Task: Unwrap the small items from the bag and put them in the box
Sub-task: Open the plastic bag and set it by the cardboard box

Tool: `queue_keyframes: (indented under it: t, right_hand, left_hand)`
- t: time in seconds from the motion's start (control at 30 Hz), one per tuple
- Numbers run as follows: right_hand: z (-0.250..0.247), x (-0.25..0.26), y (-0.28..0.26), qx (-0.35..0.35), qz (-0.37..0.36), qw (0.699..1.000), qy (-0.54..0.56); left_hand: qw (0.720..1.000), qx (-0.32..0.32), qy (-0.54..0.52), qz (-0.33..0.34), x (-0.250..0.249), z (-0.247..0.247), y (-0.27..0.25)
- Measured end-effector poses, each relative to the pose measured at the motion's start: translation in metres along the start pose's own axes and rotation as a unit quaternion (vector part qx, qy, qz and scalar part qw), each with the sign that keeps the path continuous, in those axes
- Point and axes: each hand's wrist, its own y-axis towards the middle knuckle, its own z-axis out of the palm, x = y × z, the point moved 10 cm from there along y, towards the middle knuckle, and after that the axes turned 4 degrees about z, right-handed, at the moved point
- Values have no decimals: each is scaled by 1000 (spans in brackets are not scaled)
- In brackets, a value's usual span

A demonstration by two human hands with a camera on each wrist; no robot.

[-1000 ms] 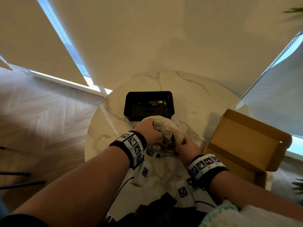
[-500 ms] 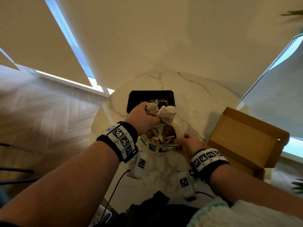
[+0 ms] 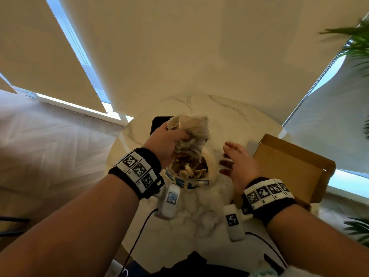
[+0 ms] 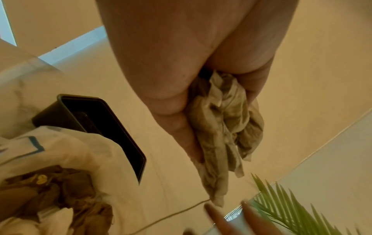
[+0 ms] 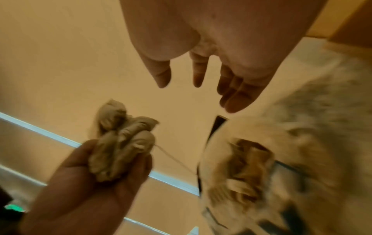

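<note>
My left hand (image 3: 169,140) grips a crumpled paper-wrapped bundle (image 3: 191,128) lifted above the white bag (image 3: 211,166), which stands open on the marble table with more crumpled paper inside. The same bundle (image 4: 221,130) fills my left fingers in the left wrist view, and the right wrist view shows the bundle (image 5: 122,143) from the side. My right hand (image 3: 235,158) hovers just right of the bag with fingers spread and empty; its fingers (image 5: 231,89) point forward. The open cardboard box (image 3: 289,166) sits at the right. What the paper wraps is hidden.
A black plastic tray (image 3: 159,122) lies beyond the bag, partly hidden by my left hand; it shows as a dark rim (image 4: 104,125) in the left wrist view. Green plant leaves (image 3: 357,43) hang at the far right. The round table's edge (image 3: 115,152) drops to wooden floor.
My left hand has pulled the paper bundle up out of the bag and raised it. My right hand has let go of the bag and opened beside it.
</note>
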Motion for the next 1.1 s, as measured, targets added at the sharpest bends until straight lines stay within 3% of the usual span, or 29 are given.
queue_keyframes:
  t: [0.1, 0.2, 0.53, 0.7, 0.83, 0.93, 1.1]
  right_hand:
    - [26, 44, -31, 91, -33, 993, 68]
    - [47, 70, -52, 149, -42, 986, 56]
    - [41, 83, -55, 122, -104, 987, -26]
    - [27, 77, -55, 113, -111, 987, -16]
    - [-35, 50, -38, 33, -62, 998, -2]
    - [-76, 4, -33, -19, -8, 991, -131]
    - [-93, -64, -33, 19, 67, 915, -396]
  left_hand:
    - [1000, 14, -14, -2, -1, 13, 1]
    - [999, 36, -25, -2, 1, 31, 1]
    - [994, 101, 6, -43, 9, 63, -7]
    - [996, 60, -37, -50, 22, 61, -4]
    - [995, 36, -70, -67, 29, 53, 0]
    - [996, 48, -55, -47, 17, 44, 7]
    - [998, 57, 13, 17, -36, 26, 27]
